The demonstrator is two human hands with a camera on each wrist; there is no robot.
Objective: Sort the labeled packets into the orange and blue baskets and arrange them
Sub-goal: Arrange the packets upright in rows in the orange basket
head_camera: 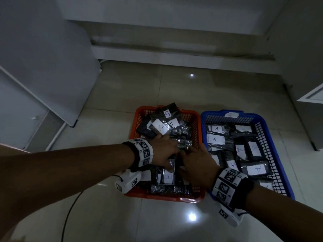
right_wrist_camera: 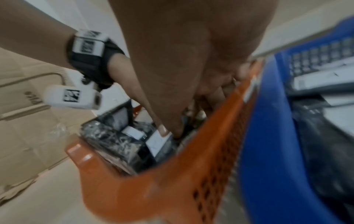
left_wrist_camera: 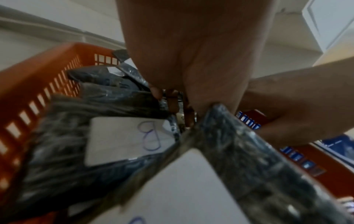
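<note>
The orange basket (head_camera: 145, 107) (left_wrist_camera: 38, 78) (right_wrist_camera: 172, 189) holds a loose heap of dark plastic packets with white B labels (head_camera: 160, 126) (left_wrist_camera: 130, 136). Beside it on the right, the blue basket (head_camera: 222, 112) (right_wrist_camera: 268, 151) holds packets labelled A (head_camera: 215, 139), lying mostly flat. Both hands are down in the middle of the orange basket. My left hand (head_camera: 164, 151) (left_wrist_camera: 172, 98) curls its fingers round a B packet (left_wrist_camera: 239, 151) that stands on edge. My right hand (head_camera: 194, 159) (right_wrist_camera: 180, 118) digs in by the basket's right wall. Its thumb presses a white label and its fingers curl round B packets.
The baskets sit side by side on a glossy tiled floor (head_camera: 174, 88). White cabinets stand at the left (head_camera: 52, 67) and right (head_camera: 311, 102), a low wall step (head_camera: 174, 55) behind. A black cable (head_camera: 70, 212) runs over the floor near me. Flattened cardboard (right_wrist_camera: 28, 121) lies left.
</note>
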